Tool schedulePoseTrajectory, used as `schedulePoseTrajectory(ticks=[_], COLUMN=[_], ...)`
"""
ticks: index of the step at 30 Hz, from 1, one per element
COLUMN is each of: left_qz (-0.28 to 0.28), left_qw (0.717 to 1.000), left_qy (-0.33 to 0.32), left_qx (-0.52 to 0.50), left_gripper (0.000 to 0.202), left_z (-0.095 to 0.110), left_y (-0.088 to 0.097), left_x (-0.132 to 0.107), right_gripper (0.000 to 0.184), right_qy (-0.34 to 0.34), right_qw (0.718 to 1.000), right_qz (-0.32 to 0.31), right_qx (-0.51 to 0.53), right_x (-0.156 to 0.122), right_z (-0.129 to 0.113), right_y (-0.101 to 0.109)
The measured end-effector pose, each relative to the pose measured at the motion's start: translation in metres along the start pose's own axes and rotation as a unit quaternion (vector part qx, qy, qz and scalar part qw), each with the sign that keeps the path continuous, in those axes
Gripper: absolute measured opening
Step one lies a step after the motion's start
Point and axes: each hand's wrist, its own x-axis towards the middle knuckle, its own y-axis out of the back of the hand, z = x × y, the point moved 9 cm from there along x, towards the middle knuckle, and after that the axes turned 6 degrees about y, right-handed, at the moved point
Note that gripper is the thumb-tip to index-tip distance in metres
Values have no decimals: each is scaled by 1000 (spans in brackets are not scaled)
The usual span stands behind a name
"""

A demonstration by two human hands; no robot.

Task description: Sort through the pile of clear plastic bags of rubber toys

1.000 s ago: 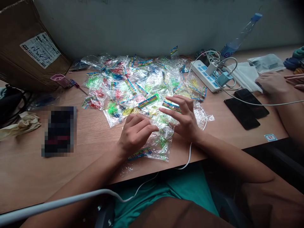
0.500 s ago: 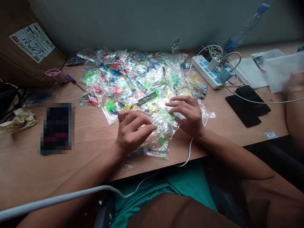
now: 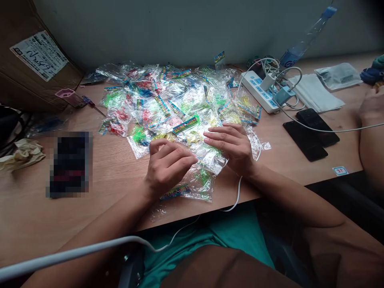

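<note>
The light wood tabletop (image 3: 30,224) carried a wide heap of clear plastic packets (image 3: 168,100) with colourful header strips. To the heap's right lay a white power strip (image 3: 258,90), two black smartphones (image 3: 304,140) side by side, and a folded white fabric stack (image 3: 315,93). To its left lay a small screwdriver (image 3: 93,107), a pixelated object (image 3: 69,164), and a crumpled pale cloth (image 3: 21,155).

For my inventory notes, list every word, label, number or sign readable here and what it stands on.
Shipping label on the cardboard box: print too small to read; handwriting unclear.
Sticker on the wooden desk: perhaps "21", not certain.
Blue label on the plastic bottle: too blurred to read.
Header cards on the plastic bags: too small to read.
</note>
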Motion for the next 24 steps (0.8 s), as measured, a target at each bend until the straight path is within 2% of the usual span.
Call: schedulePoseTrajectory(ticks=[5,10,14,19,22,24], left_qz=[8,-2,0,8,17,12], left_qw=[999,1000,1000,1000,999,999], left_qy=[13,5,14,17,17,13], left_qx=[52,23,16,25,31,28], left_gripper=[33,25,23,19,20,20], left_z=[-2,-3,-6,-7,-8,-8], left_y=[-4,-8,-7,-6,-5,-5], left_x=[-2,-4,-4,-2,-2,-2], right_gripper=[32,36,41,42,41,37], right_qy=[13,2,22,64,64,54], right_qw=[1000,1000,999,996,994,996], right_qz=[-8,-1,-28,-63,-79,-65], right_qx=[20,8,5,31,45,42], right_x=[-4,-2,2,-1,-3,-2], right_z=[0,-2,-8,-15,-15,-14], right_y=[-4,-5,-9,-17,-23,-21])
